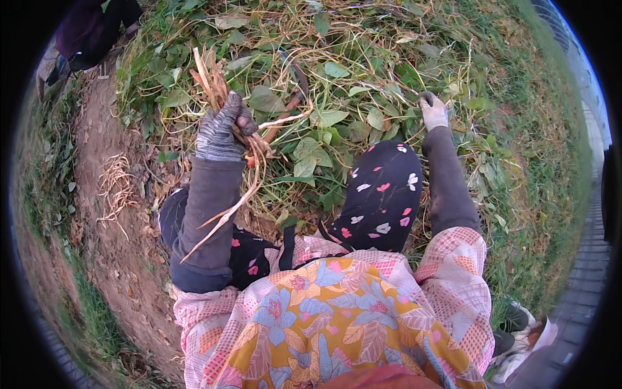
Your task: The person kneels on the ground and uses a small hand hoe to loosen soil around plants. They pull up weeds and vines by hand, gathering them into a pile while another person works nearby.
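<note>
My left hand [223, 126], in a grey striped glove, is closed around a bunch of long, dry, tan bean pods [210, 81]. Some of the pods stick up above the fist, and others dangle below it along my sleeve. Out to the right, my right hand [433, 110] wears a pale glove with dark fingertips. Its fingers are curled shut at the edge of the tangled green vines [369, 84]; what they grip is too small to make out. Between my hands, a brown-handled curved tool [285, 117], which looks like a sickle, lies partly among the leaves.
A small heap of similar dry pods [116, 185] lies on the bare soil [110, 259] at the left. Another person in dark clothing [97, 29] is at the far left. At the lower right, part of someone in pale clothing [528, 343] shows. Grass [544, 162] borders the vines on the right.
</note>
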